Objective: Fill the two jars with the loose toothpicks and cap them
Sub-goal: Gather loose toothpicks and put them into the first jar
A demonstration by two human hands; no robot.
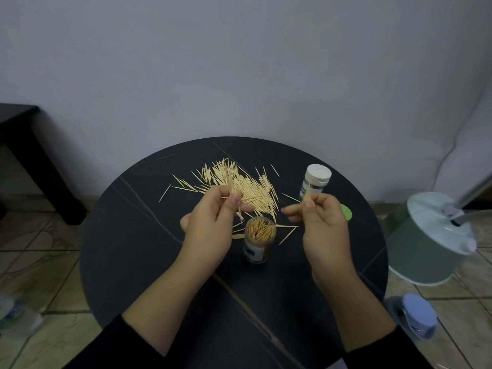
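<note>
Green lid (347, 212) behind right hand (323, 230) pinching toothpick (306, 197), capped jar (316, 181) beyond, bin (431, 243) nearby

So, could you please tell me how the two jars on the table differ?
The near jar is open and packed with toothpicks; the far jar wears a white cap. The near jar stands at the middle of the table, the far jar farther back on the right. Both carry labels.

This looks like a room in a home. A small round dark worktop (133, 249) stands on a beige tiled floor (48, 262) by a plain pale wall (239, 62). A low dark side table (24, 139) stands well left of the left hand (210, 222). Right of the right hand (324, 227), a pale green household appliance (428, 243) and a lilac-capped bottle (418, 315) sit on the floor.
</note>
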